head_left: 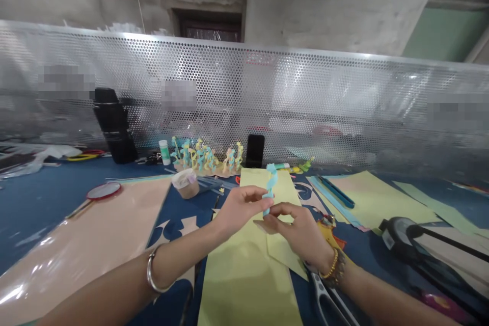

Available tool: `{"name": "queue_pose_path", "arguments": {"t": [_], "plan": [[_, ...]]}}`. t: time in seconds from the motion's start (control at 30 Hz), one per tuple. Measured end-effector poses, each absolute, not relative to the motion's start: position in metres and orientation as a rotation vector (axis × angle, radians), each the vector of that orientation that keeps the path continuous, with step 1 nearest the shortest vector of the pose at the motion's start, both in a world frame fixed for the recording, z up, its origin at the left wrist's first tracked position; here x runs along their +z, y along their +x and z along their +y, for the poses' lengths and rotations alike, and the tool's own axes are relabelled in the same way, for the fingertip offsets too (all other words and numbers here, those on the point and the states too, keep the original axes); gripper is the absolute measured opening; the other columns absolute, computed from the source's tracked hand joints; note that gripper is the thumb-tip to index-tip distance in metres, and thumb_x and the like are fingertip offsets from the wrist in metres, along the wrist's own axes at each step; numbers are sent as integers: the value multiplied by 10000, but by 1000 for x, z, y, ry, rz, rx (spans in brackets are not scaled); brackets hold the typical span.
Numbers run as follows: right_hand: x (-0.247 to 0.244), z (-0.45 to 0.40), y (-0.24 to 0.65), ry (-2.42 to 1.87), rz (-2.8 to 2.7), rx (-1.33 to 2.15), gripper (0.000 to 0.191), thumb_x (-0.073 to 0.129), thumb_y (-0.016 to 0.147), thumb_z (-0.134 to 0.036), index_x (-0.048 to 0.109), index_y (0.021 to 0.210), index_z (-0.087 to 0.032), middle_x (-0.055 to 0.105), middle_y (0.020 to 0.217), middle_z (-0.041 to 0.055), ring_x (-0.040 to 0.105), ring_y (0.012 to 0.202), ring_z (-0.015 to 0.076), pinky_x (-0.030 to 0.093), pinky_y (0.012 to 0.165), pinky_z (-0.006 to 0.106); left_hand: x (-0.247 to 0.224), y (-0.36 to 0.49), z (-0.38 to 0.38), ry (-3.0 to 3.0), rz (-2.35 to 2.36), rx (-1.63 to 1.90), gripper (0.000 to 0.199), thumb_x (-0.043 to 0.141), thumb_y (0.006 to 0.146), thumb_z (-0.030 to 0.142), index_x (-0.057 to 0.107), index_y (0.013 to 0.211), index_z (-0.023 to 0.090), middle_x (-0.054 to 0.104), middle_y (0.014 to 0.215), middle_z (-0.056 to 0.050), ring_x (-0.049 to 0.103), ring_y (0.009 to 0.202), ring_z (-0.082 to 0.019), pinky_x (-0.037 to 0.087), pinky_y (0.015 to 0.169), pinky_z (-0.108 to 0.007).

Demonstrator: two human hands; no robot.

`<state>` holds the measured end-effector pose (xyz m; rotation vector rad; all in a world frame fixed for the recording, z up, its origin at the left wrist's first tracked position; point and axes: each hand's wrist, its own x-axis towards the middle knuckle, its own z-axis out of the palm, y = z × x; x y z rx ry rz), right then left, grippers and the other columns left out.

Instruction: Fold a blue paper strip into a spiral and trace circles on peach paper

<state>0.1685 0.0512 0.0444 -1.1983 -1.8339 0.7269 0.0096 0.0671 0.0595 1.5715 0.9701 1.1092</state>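
Note:
My left hand (240, 207) and my right hand (294, 229) pinch the lower end of a twisted strip of pale blue paper (270, 187) from either side. The strip stands upright above the fingertips, curled in a spiral. Under my hands lies a long sheet of pale yellow paper (244, 285), with a second yellow piece (282, 249) overlapping it. A pair of scissors (328, 299) lies beyond my right wrist, with its blades hidden under my arm.
Paper cut-out figures (206, 158) stand against a perforated metal fence (244, 97), beside a black phone (255, 151), a glue stick (164, 153) and a black cylinder (113, 125). A pink sheet (76, 244) lies on the blue table (34, 198), and yellow sheets (367, 198) lie right.

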Motion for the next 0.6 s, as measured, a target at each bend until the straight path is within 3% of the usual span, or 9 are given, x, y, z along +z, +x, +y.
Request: {"name": "queue_pose_path", "arguments": {"t": [0.1,0.3,0.5,0.6], "plan": [[34,63,162,-1177,-1838,694,144,604,764,-293,680,709,-183,707,762,31,614,756,187,444,721,291,56,9,77,1555,1014,1153,226,696,683,352,623,655,140,530,573,31,477,569,-105,357,548,-227],[16,70,160,-1233,-1850,773,143,622,749,-313,681,716,-187,695,761,21,614,750,183,437,716,281,47,2,90,1456,1036,1249,295,706,687,373,658,876,151,647,785,-11,574,737,-134,438,688,-237],[6,66,160,-1309,-1863,812,131,609,742,-290,677,718,-181,687,757,28,614,752,189,431,726,295,45,-2,92,1424,1067,1230,208,683,714,354,695,775,155,687,766,-20,602,743,-151,461,691,-242],[6,66,159,-1288,-1851,833,155,618,742,-321,669,703,-179,681,738,25,605,729,181,433,710,286,44,-3,91,1423,1019,1199,255,668,730,386,695,828,152,696,828,-35,611,801,-160,471,749,-256]]}}
